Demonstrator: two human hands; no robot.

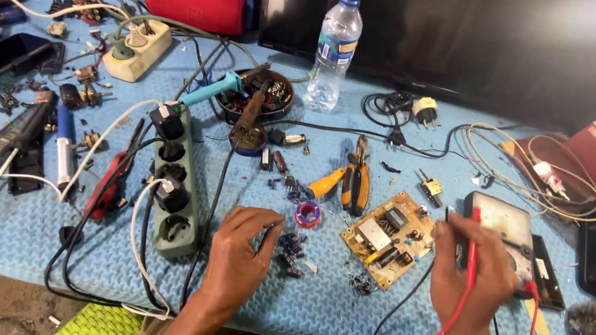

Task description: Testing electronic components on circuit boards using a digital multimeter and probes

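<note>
My right hand (468, 275) grips a red probe (473, 234) and a black probe, tips up near the right edge of a tan circuit board (389, 238). Their red and black leads trail down to the front edge of the blue mat. A multimeter (515, 240) lies just behind this hand. My left hand (239, 247) rests on the mat, fingers curled, its fingertips touching a small heap of dark electronic parts (291, 248). A small spool of solder (307, 213) lies right beyond those fingers.
A green power strip (175, 183) with plugs, orange-handled pliers (351, 181), a teal soldering iron (210, 90), a water bottle (335, 47), a dark monitor (466, 29) at the back, a red speaker (193, 2), phones and tangled cables crowd the blue mat (17, 231).
</note>
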